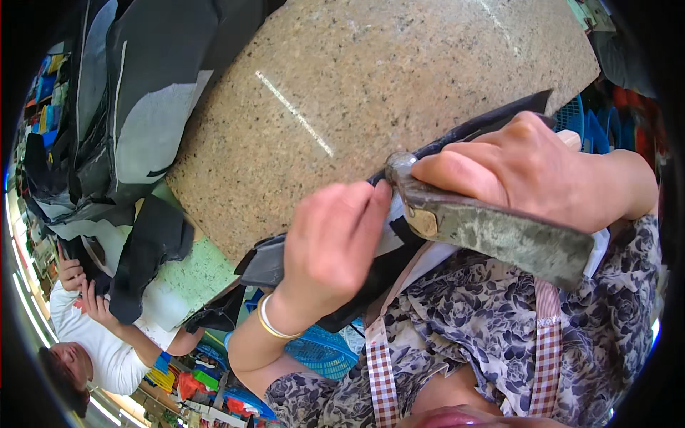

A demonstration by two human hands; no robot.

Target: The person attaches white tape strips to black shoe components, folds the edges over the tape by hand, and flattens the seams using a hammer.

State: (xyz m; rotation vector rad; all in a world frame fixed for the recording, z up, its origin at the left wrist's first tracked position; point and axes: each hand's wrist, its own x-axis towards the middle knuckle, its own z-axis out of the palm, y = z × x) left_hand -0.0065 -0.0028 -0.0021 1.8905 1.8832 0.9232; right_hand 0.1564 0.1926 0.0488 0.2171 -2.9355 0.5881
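Looks like you're mid-trim: left hand (330,246) pinches the dark fabric piece (399,235) at the speckled tabletop (357,85) edge, right hand (528,167) closed around the worn metal shears (492,232), so next you'd want that edge held taut.

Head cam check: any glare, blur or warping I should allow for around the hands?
Head view: a bright glare streak crosses the granite slab; left hand slightly motion-blurred, right hand sharper; fisheye bends the slab's edges, and the rim falls to black.
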